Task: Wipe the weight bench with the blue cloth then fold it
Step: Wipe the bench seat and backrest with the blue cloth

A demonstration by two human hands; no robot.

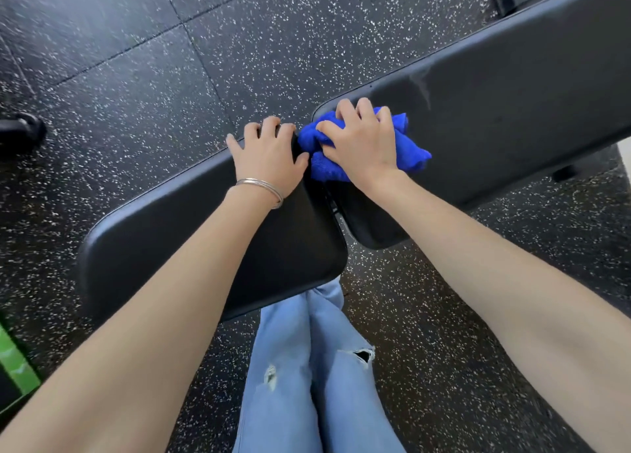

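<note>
The black padded weight bench runs from lower left to upper right, as a short seat pad and a long back pad with a narrow gap between them. A bunched blue cloth lies on the near end of the back pad, right at the gap. My right hand grips the cloth from above with curled fingers. My left hand, with thin bangles on its wrist, rests on the far corner of the seat pad, fingers curled over its edge beside the cloth.
Black speckled rubber floor tiles surround the bench. My legs in light blue ripped jeans stand close to the seat pad's near edge. A black object lies at the left edge, something green at the lower left.
</note>
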